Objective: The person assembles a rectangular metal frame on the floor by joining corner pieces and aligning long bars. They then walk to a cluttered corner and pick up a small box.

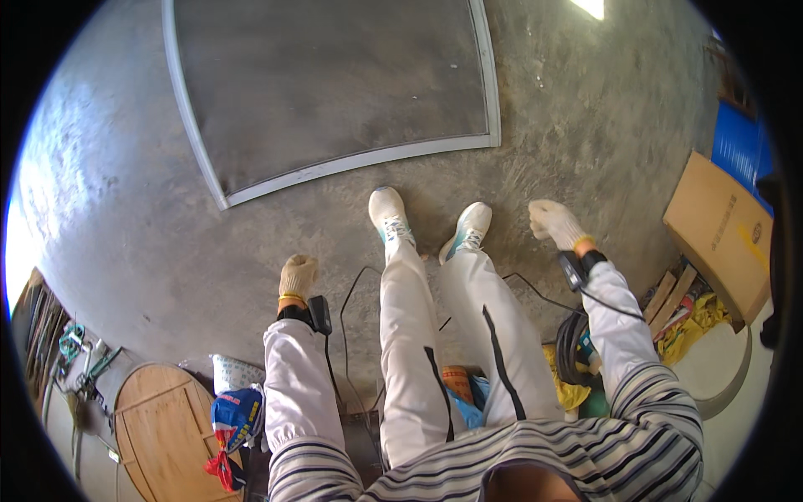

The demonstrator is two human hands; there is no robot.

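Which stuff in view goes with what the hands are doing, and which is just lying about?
Likely in play:
- left hand and right hand, both gloved, curled, nothing visibly held
- pale-framed panel on the floor ahead, untouched

Probably just lying about:
- cardboard box
- oval wooden board
- black coil
- blue-and-red bag

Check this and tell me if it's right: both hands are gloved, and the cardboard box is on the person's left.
One thing is wrong: the head view shows the cardboard box on the person's right. The left hand and right hand are both gloved, as you say.
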